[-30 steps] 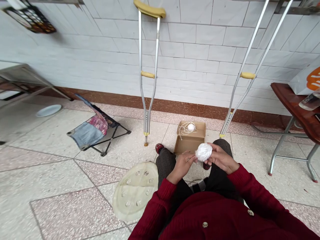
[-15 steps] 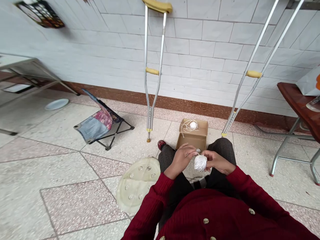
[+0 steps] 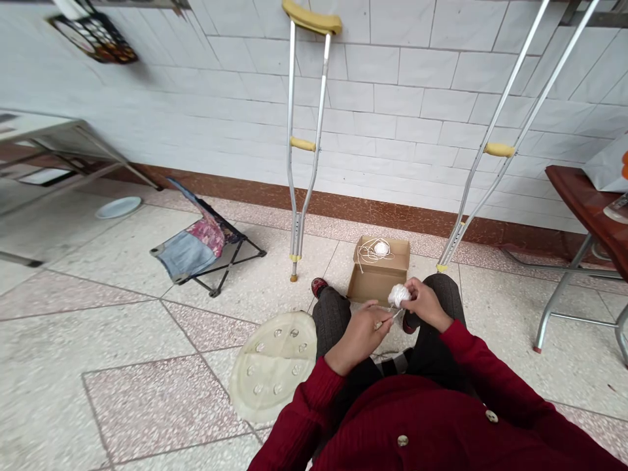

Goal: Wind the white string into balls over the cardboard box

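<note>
White string ball (image 3: 398, 295) sat half hidden in the closed right grip (image 3: 426, 303), left grip (image 3: 364, 329) pinching its barely visible strand (image 3: 388, 318).

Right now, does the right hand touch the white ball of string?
Touching. In the head view the right hand closes its fingers around the white ball of string, with no gap between them.
</note>
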Action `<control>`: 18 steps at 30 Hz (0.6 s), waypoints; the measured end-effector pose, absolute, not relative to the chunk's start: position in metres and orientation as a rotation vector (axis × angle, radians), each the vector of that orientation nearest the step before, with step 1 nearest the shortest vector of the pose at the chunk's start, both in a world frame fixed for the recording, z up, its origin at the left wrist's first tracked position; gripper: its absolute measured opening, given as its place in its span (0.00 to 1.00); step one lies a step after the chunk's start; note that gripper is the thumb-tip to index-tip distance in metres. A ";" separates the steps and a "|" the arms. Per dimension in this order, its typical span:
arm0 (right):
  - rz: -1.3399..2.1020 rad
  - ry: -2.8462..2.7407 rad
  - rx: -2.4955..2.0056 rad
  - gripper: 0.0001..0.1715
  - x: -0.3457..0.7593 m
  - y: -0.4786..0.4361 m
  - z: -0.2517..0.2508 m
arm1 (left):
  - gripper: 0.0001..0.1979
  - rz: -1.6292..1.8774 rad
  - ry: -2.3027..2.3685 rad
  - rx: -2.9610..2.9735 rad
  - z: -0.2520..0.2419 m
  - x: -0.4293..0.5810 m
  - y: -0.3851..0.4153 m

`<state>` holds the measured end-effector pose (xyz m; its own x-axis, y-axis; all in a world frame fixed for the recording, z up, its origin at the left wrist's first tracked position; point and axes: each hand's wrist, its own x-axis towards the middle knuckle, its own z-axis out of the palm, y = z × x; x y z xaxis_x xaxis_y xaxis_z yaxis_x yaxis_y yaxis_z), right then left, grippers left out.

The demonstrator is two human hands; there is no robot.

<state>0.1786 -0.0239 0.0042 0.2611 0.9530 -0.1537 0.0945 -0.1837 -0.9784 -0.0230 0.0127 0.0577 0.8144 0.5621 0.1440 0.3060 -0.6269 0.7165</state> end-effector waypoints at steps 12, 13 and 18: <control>1.600 -0.800 -1.001 0.21 0.163 -0.052 0.061 | 0.14 0.558 0.745 2.151 0.028 -0.008 0.030; 1.560 -0.762 -1.002 0.20 0.163 -0.048 0.063 | 0.15 0.534 0.769 2.159 0.020 -0.009 0.027; 1.309 -0.682 -1.061 0.18 0.173 -0.019 0.059 | 0.19 0.364 0.759 2.259 -0.001 -0.022 0.007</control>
<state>0.1726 -0.0193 0.0590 0.1791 0.9708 -0.1594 -0.4254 -0.0697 -0.9023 -0.0217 0.0065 -0.0014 0.7873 0.6155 0.0368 0.4137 -0.5715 0.7086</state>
